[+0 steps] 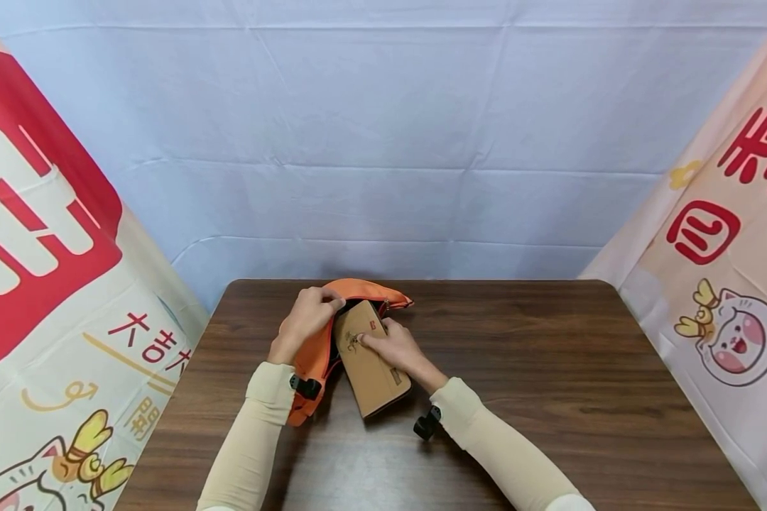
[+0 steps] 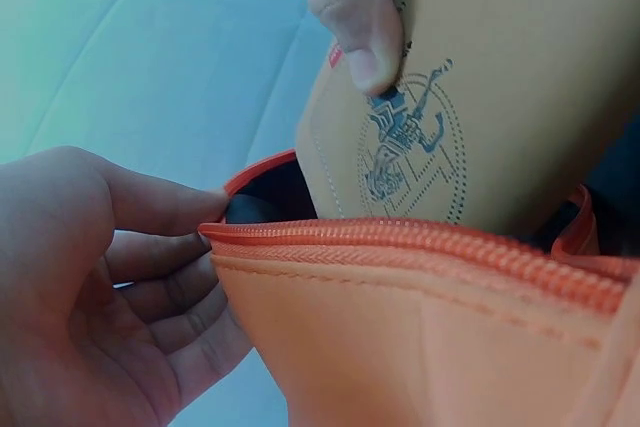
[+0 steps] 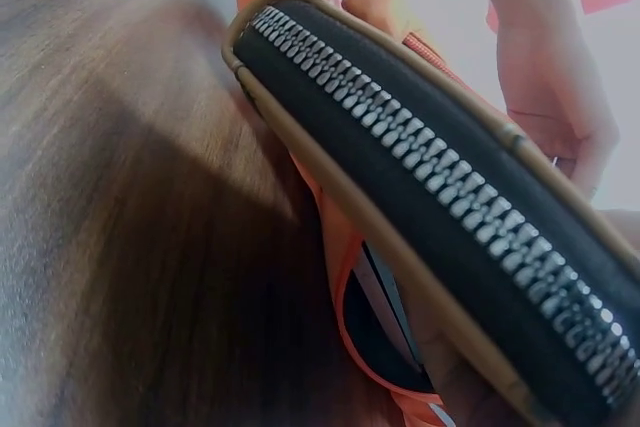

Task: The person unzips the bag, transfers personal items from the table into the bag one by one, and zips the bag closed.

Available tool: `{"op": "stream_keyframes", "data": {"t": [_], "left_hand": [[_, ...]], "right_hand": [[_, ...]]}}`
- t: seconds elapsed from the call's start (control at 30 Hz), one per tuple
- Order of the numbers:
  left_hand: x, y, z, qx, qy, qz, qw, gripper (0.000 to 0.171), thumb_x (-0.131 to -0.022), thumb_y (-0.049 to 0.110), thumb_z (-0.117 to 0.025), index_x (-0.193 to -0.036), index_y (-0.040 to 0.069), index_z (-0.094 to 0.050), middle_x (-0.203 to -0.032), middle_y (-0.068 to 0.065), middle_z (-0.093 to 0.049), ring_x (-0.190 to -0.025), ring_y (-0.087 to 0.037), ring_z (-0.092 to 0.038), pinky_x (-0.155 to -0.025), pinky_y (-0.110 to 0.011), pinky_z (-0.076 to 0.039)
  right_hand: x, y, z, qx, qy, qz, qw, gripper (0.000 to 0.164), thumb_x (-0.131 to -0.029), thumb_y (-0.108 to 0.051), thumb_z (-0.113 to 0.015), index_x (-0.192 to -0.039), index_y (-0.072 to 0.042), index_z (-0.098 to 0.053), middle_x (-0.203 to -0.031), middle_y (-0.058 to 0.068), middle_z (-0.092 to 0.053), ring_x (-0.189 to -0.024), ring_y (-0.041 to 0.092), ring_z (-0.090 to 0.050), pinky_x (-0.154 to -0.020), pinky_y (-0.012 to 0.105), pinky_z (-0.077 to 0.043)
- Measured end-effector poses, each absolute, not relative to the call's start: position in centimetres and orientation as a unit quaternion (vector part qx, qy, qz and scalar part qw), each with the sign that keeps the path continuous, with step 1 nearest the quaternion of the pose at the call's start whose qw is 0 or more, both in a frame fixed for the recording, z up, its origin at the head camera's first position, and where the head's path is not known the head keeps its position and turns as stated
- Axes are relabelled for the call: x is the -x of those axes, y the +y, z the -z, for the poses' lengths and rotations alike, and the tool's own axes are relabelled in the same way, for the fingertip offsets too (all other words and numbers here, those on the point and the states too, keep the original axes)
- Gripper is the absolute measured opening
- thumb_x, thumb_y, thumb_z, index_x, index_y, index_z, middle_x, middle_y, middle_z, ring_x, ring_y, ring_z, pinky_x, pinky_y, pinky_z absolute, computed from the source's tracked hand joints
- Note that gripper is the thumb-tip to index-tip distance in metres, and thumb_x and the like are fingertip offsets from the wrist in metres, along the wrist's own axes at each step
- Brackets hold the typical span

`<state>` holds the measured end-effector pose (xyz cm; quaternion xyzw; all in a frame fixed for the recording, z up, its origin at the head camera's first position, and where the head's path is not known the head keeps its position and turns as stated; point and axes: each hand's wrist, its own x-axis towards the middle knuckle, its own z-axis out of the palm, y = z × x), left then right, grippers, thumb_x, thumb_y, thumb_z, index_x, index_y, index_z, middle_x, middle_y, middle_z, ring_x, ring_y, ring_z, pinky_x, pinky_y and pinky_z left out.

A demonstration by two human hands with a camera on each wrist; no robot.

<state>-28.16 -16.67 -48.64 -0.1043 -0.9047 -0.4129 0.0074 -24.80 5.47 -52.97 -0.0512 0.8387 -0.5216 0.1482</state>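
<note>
A tan zip-around wallet [image 1: 372,369] with a dark printed emblem stands partly inside the open mouth of an orange zippered bag [image 1: 314,355]. My right hand [image 1: 398,348] grips the wallet, its thumb lying across the printed face in the left wrist view. With thumb and fingers my left hand [image 2: 120,277] pinches the bag's edge at one end of the zipper opening. Close up in the right wrist view, the wallet's metal zipper [image 3: 430,167] is closed along its dark edge. Behind it, the bag's opening shows a pale flat item inside, too little of it visible to identify.
Both hands work over a dark wooden table [image 1: 518,355], near its left side. A pale blue cloth backdrop [image 1: 383,142] hangs behind it, and printed banners [image 1: 709,284] flank both sides. Small black cameras [image 1: 427,424] are strapped to the wrists.
</note>
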Motion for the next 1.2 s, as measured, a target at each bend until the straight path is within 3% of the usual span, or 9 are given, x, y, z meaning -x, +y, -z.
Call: {"op": "stream_keyframes", "data": {"t": [1.2], "left_hand": [[28.4,-16.6,48.8,0.114,-0.904,0.412,0.013,0.029,-0.109,0.024,-0.06,-0.12,0.005,-0.079,-0.107,-0.013,-0.076,-0.075,-0.023,-0.057,-0.074,-0.039,-0.047]], "right_hand": [[27.1,5.0,53.3,0.022,0.774,0.603,0.191,0.039,-0.104,-0.044,-0.065,-0.116,-0.007,-0.07,-0.083,0.007,-0.074,-0.06,0.014,-0.069,-0.056,0.032,-0.058]]}}
